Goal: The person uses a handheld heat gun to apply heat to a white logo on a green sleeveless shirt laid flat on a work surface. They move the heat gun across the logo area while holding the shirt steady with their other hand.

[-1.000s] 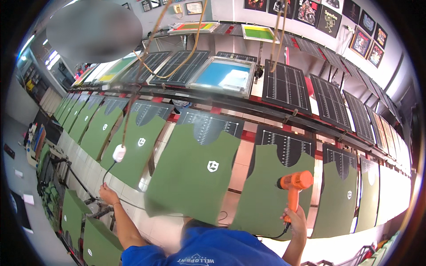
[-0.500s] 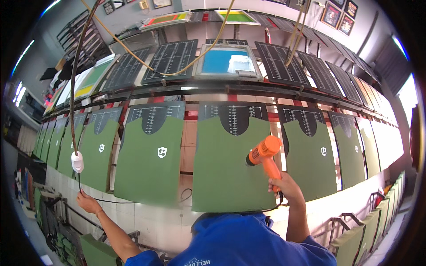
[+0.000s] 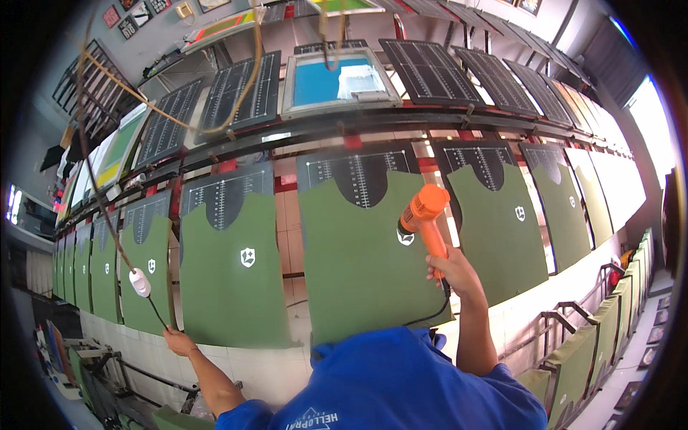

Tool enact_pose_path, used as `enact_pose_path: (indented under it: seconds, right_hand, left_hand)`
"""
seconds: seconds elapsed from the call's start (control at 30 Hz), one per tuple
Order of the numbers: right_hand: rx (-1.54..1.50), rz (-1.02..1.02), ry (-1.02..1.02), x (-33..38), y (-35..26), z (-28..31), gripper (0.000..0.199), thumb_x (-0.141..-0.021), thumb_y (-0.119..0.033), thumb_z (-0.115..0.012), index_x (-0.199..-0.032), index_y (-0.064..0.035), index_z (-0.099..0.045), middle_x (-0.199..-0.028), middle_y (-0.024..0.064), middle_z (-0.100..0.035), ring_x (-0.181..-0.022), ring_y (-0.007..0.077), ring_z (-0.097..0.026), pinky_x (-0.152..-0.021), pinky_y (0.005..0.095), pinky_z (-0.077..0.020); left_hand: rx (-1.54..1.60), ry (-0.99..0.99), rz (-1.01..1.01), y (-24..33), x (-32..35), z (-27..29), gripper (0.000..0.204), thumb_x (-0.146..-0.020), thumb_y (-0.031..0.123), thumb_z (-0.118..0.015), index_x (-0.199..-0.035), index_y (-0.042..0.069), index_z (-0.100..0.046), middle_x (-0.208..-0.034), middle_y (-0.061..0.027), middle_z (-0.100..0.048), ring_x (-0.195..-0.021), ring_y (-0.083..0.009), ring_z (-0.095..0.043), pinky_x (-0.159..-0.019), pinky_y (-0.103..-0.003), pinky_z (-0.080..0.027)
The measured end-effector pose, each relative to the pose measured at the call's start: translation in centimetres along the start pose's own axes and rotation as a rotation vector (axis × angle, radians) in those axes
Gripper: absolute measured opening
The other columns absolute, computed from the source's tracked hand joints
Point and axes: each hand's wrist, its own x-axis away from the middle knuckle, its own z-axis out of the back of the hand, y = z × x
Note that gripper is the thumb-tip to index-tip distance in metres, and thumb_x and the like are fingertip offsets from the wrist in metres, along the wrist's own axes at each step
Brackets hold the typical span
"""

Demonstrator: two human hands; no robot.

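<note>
Your right hand [image 3: 456, 272] is wrapped round the handle [image 3: 433, 238] of the orange heat gun [image 3: 429, 204], right of centre. It looks light and stiff, probably hot at the nozzle, so keep to the handle. Your left hand [image 3: 179, 342], lower left, pinches a bendy black cord [image 3: 155, 312]. Count one gun, one white connector [image 3: 140, 282], three large green cloth pieces [image 3: 358, 272] mid-frame; the leftmost are too small to count.
</note>
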Motion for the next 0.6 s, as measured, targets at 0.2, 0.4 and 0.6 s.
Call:
enact_pose_path:
  seconds: [0.2,0.4,0.6]
  right_hand:
    - [-0.002,-0.004,0.05,-0.2,0.6,-0.9,0.027,-0.089,-0.02,-0.063,-0.106,-0.0009,-0.054,-0.073,0.0016,-0.059,-0.062,0.0106,-0.061,-0.049,0.0235,-0.046]
    - [0.039,-0.011,0.084,-0.1,-0.1,-1.9,0.027,-0.089,-0.02,-0.063,-0.106,-0.0008,-0.054,-0.073,0.0013,-0.059,-0.061,0.0103,-0.06,-0.049,0.0235,-0.046]
    - [0.074,-0.034,0.1,-0.6,-0.2,-2.1,0.025,-0.089,-0.02,-0.064,-0.104,-0.0011,-0.056,-0.072,0.0012,-0.058,-0.061,0.0104,-0.061,-0.048,0.0241,-0.0466]
  left_hand:
    - [0.048,-0.126,0.051,1.5,3.9,-2.2,0.039,-0.103,0.035,-0.042,-0.113,0.001,-0.059,-0.102,-0.0239,-0.067,-0.09,-0.0471,-0.062,-0.075,-0.054,-0.047]
    - [0.009,-0.199,0.102,4.0,8.4,-3.2,0.049,-0.105,0.038,-0.035,-0.139,0.003,-0.044,-0.138,-0.0206,-0.05,-0.126,-0.0457,-0.045,-0.098,-0.053,-0.043]
    - [-0.049,-0.231,0.15,6.4,8.7,-1.7,0.053,-0.104,0.041,-0.035,-0.144,0.007,-0.04,-0.146,-0.0156,-0.045,-0.135,-0.0441,-0.037,-0.105,-0.053,-0.04]
